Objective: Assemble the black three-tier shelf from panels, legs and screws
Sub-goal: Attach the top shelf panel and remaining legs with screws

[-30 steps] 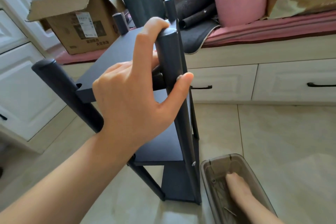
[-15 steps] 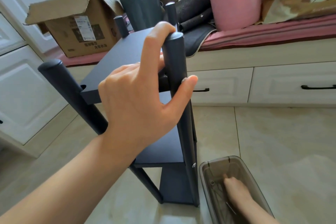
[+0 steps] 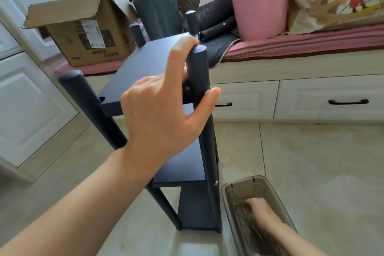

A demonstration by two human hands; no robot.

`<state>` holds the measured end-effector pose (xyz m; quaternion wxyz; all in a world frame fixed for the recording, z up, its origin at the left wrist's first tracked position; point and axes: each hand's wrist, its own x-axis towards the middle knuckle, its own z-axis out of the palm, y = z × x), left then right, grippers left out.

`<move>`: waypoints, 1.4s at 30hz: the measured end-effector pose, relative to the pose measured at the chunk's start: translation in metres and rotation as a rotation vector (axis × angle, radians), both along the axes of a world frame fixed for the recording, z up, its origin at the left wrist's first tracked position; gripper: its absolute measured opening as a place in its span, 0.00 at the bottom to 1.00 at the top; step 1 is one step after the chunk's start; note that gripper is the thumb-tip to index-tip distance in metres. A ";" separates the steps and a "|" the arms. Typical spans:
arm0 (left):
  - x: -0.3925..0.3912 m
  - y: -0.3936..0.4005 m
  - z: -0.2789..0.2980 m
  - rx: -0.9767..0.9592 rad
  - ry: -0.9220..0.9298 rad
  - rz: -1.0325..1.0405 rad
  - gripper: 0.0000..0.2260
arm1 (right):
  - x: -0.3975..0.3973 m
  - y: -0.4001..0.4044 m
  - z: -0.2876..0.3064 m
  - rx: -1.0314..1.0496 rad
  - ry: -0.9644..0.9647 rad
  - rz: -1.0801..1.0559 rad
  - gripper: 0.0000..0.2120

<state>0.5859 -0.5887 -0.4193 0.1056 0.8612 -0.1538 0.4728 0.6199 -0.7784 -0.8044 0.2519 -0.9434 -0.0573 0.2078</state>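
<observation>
Gripping a shelf leg, left hand; right hand in bin, grip unclear

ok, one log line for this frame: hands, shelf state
left hand: grips near-right leg | right hand: in parts bin, grasp unclear | shelf: upright, three panels on

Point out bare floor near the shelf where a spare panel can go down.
Bare tile lies right of the shelf, between the drawers and the grey bin. The window seat is crowded with boxes and bins.
</observation>
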 end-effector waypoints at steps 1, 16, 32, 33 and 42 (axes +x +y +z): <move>-0.001 -0.001 0.001 0.000 0.010 0.009 0.26 | -0.002 0.001 0.005 0.021 0.007 -0.008 0.16; -0.012 -0.002 0.016 -0.012 0.114 -0.100 0.30 | -0.034 0.030 0.253 0.967 -0.209 -0.409 0.05; -0.011 0.033 0.031 -0.085 0.301 0.013 0.28 | -0.016 0.118 0.308 1.080 -0.183 -0.503 0.13; -0.010 0.043 0.034 -0.109 0.303 0.047 0.27 | -0.013 0.125 0.313 1.057 -0.198 -0.479 0.13; -0.035 0.160 0.033 -0.464 0.321 0.210 0.23 | 0.006 0.219 0.333 1.006 -0.178 -0.291 0.10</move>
